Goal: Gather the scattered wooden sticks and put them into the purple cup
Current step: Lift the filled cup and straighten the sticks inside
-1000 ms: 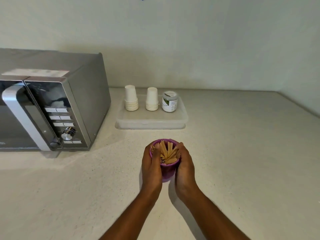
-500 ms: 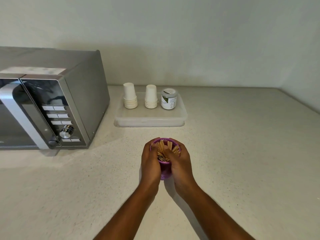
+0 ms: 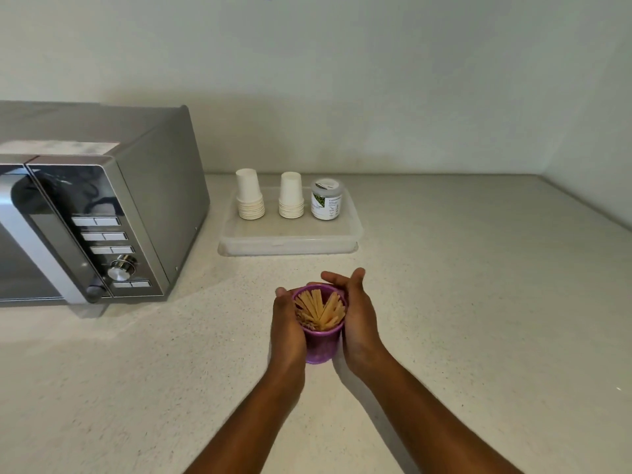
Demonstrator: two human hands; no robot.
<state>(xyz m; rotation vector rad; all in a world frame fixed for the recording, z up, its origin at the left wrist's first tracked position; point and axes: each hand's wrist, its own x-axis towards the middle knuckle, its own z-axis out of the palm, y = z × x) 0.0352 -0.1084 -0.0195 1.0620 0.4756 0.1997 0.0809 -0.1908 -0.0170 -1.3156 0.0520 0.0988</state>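
Left hand [image 3: 287, 328] curls round the small purple plastic cup [image 3: 321, 340] between both palms, right hand [image 3: 359, 319] lies loosely open against its far side, flat wooden sticks [image 3: 319, 309] fanned inside, so steady it and tuck them down gently.

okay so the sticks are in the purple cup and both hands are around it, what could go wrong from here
The wooden sticks stand packed and fanned above the rim of the purple cup, so it may be top-heavy and tip as the left hand lets go. The right hand has fingers by the rim and could catch a stick.
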